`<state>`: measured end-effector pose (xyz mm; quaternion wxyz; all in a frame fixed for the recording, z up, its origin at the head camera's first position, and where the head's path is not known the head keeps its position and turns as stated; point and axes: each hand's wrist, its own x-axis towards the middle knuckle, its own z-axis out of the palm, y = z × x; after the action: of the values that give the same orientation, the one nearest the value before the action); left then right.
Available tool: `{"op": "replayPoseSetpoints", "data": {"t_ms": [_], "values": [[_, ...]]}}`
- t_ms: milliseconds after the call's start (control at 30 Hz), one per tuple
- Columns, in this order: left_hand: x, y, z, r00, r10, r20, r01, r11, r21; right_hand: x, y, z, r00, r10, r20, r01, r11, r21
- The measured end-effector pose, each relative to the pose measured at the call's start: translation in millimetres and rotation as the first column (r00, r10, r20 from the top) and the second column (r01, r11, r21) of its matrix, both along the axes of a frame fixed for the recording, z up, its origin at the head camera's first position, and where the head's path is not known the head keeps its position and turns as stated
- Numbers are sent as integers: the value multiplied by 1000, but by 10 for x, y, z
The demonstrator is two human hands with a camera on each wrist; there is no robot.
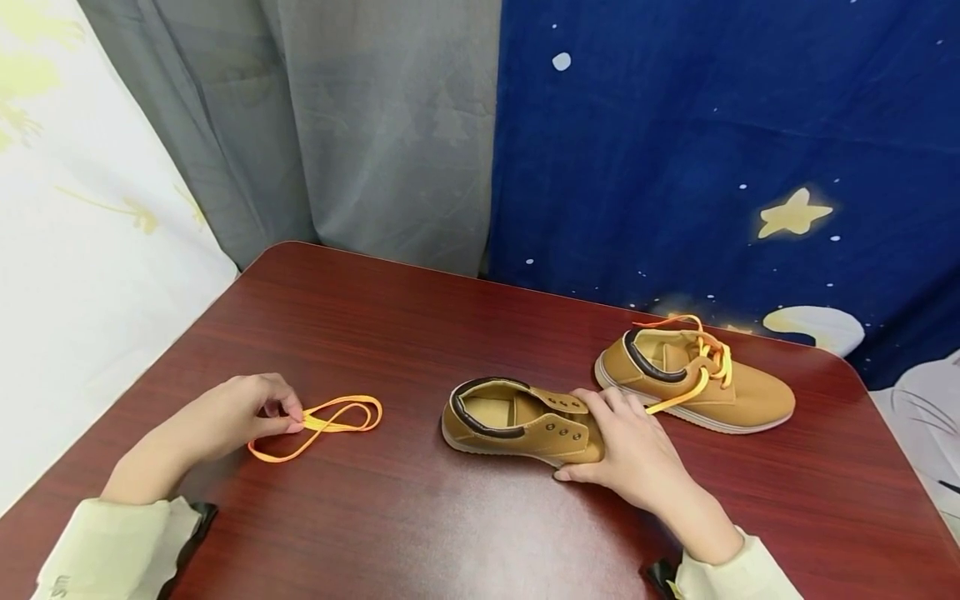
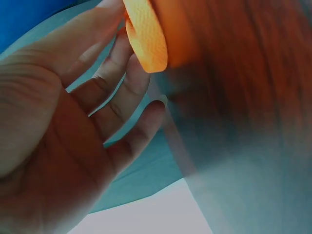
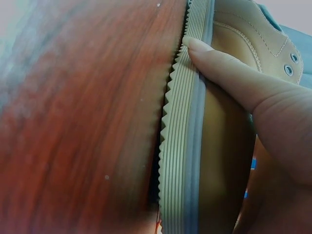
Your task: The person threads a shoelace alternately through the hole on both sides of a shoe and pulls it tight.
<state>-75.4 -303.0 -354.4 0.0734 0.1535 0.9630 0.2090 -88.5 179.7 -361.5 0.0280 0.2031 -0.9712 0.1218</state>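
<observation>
Glossy wood-grain table (image 1: 420, 525), smooth leather-look shoe (image 1: 536, 444), woven lace (image 2: 147, 39), cloth curtain (image 1: 637, 167)

On or over one table (image 1: 375, 517) are two shoes (image 1: 517, 442) (image 1: 753, 396), two hands (image 1: 243, 414) (image 1: 637, 450), one loose lace (image 1: 315, 424) and apparently one threaded lace (image 1: 725, 365); behind it hang two curtains (image 1: 390, 125) (image 1: 660, 158).

A grey curtain (image 1: 397, 125) and starry blue curtain (image 1: 637, 150) suggest a homelike room
</observation>
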Motion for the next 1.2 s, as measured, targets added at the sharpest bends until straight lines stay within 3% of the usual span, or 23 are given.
{"op": "replayPoseSetpoints", "data": {"t_ms": [133,433,700,833,1000,1200], "values": [[1,26,14,1000,18,3,-18,1000,20,-6,-2,1,1000,1,0,-1,1000,2],[-28,91,9,1000,-25,-13,26,999,41,-7,0,7,1000,-3,10,2,1000,5],[3,110,-5,998,-45,-45,42,997,-59,-5,-4,3,1000,0,5,0,1000,1],[38,112,1,995,-40,-88,36,998,-47,-4,-10,-3,1000,1,1,-1,1000,1],[80,114,74,981,-11,-195,6,1000,-24,1,-15,-4,1000,-1,2,1,1000,0],[122,187,249,985,54,-164,-38,995,96,4,-7,2,1000,-4,0,4,1000,-3]]}}
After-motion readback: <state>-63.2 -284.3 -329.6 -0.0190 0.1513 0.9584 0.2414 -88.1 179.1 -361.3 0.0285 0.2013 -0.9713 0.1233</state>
